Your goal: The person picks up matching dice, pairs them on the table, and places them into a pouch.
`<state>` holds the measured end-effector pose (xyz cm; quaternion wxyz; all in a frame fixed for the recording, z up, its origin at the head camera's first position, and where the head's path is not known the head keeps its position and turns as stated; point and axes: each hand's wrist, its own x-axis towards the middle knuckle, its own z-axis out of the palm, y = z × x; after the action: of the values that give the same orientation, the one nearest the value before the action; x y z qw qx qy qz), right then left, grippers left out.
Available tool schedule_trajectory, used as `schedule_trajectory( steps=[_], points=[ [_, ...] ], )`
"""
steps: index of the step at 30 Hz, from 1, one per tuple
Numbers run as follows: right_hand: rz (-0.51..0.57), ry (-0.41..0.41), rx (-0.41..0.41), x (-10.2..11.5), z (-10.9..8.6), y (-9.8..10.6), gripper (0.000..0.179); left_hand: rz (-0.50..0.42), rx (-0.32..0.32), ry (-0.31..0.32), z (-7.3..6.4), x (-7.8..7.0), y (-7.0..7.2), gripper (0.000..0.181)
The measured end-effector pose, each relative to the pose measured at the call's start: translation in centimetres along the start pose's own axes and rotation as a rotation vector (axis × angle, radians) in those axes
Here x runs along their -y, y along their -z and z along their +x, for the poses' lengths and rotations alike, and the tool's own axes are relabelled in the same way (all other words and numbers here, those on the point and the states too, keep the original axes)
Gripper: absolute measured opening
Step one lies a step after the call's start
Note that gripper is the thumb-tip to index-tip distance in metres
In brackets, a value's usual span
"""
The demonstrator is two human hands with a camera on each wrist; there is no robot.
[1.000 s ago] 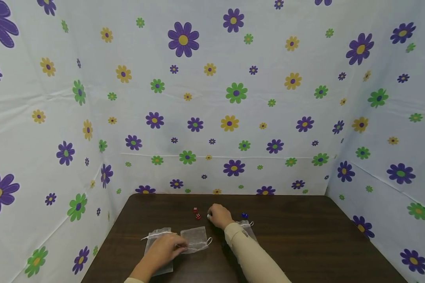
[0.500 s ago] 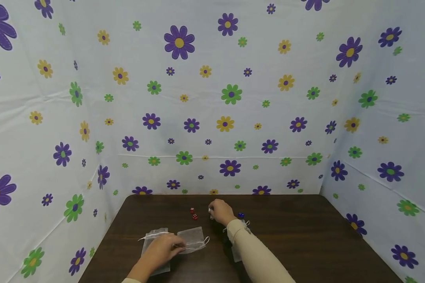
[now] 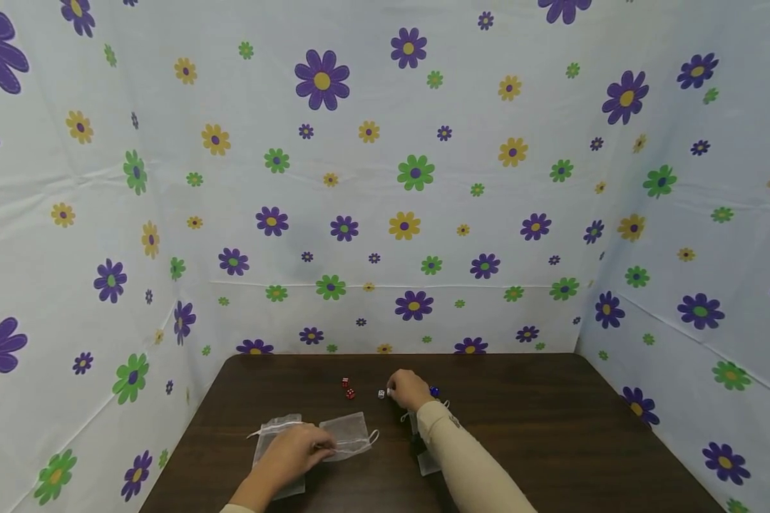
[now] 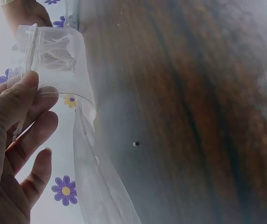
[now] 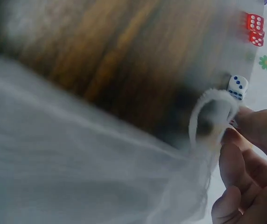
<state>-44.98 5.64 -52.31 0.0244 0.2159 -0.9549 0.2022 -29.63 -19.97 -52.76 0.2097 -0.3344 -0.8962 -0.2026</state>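
My left hand (image 3: 298, 452) pinches the drawstring end of a sheer white organza pouch (image 3: 346, 436) between thumb and fingers; in the left wrist view that pouch (image 4: 59, 58) hangs over the fingertips. Beneath this hand lies a second sheer pouch (image 3: 276, 429). At the back middle of the table, my right hand (image 3: 409, 390) pinches a white die (image 3: 389, 391), mostly covered by the fingers. Just left of them a white die with blue pips (image 5: 237, 87) sits on the table. A third pouch (image 3: 428, 463) lies partly under the right forearm, its cord loop (image 5: 196, 116) near the fingers.
Two red dice (image 3: 348, 388) stand left of the white ones. Blue dice (image 3: 434, 392) sit right beside the right hand, partly covered. The dark wooden table (image 3: 539, 427) ends at a flower-printed cloth wall (image 3: 385, 313).
My right hand has lifted slightly, then lowered and moved right, leaving one white die in plain sight beside its fingertips. The left hand keeps its hold on the pouch. The head view has turned slightly.
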Motion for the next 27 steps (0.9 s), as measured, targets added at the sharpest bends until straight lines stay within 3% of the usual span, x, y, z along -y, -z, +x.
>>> schedule_trajectory(
  steps=[7,19,27],
  points=[
    [0.043,-0.030,0.018,-0.4,0.0,-0.8,0.009,0.009,-0.022,-0.008,-0.1,-0.2,-0.1,0.011],
    [0.059,0.000,0.004,-0.3,0.2,-1.2,0.008,-0.002,0.000,0.019,-0.2,-0.3,-0.1,0.010],
    [0.073,-0.001,0.018,0.1,0.1,-1.2,0.015,-0.052,0.058,0.062,-0.3,-0.2,0.1,0.008]
  ],
)
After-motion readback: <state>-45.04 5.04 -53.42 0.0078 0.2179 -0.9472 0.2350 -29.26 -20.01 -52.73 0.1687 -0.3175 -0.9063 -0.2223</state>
